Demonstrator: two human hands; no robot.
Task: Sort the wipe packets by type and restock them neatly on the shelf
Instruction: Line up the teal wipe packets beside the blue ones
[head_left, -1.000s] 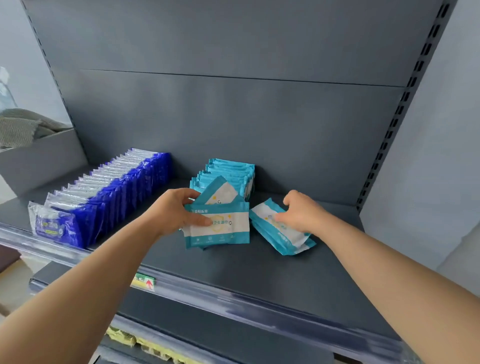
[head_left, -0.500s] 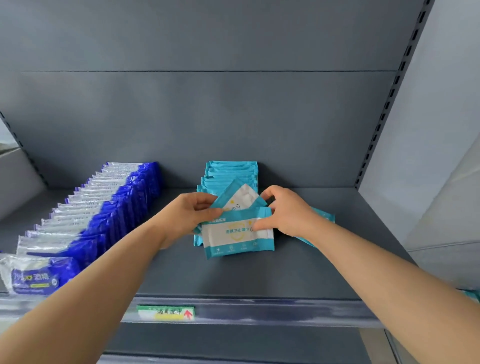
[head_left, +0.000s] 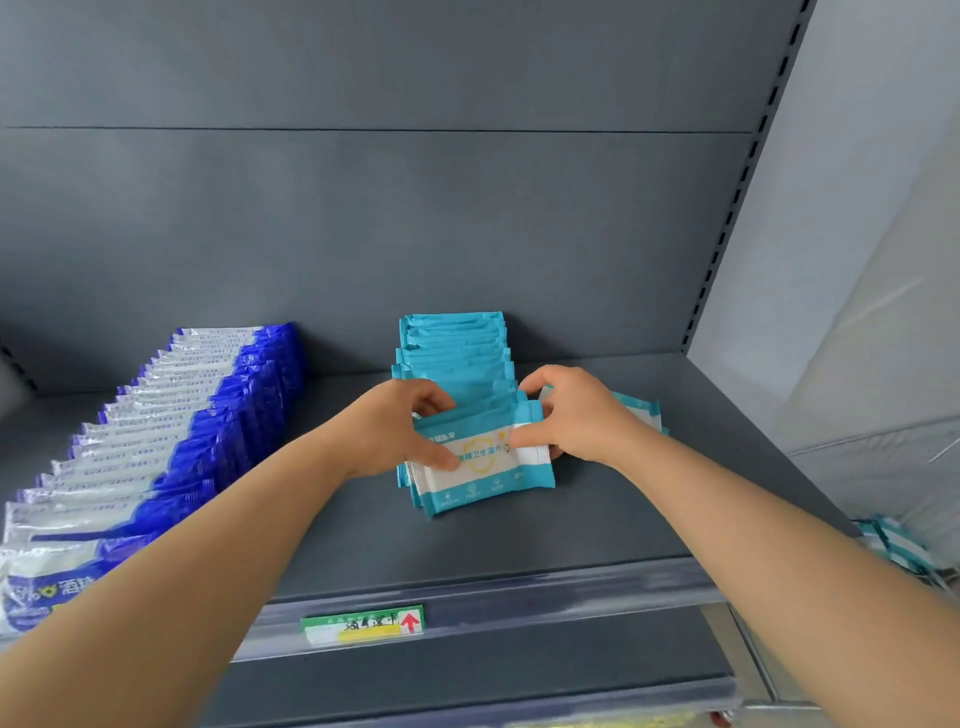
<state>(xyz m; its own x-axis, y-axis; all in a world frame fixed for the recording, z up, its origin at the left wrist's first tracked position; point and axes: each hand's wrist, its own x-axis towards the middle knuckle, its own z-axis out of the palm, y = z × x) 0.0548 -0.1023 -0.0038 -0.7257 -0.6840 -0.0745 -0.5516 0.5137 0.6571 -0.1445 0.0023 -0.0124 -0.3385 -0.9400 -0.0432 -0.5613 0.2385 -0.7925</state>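
The teal wipe packet (head_left: 483, 465) I am watching sits at the front of the teal row (head_left: 454, 345), about halfway along the shelf (head_left: 519, 535). Its white printed face is turned toward me and it leans back a little on the packets behind it. Both hands have it. On my feed the left hand (head_left: 395, 426) is at its left end, thumb pressed flat on the printed face and fingers curled over the top edge behind. The right hand (head_left: 576, 415) takes the right end the same way, thumb on the white band near the corner and fingers hooked over the top. Neither hand is spread wide, and both are closed round the packet's ends.

Behind it the teal row runs straight back to the grey back panel (head_left: 467, 234), the packets standing on edge and touching one another. Just to the right, partly hidden by the right hand, loose teal packets (head_left: 641, 410) lie flat on the shelf.

Well apart to the left, a long row of blue packets (head_left: 208, 410) slants from the back panel out to the front left edge, each overlapping the next.

A clear rail (head_left: 571, 587) edges the shelf front and carries a green label (head_left: 363, 621) with a red arrow, below the teal row. A slotted upright (head_left: 727, 218) closes the right side, and past it, low on the right, I can make out more teal packs (head_left: 893, 545), too blurred to read
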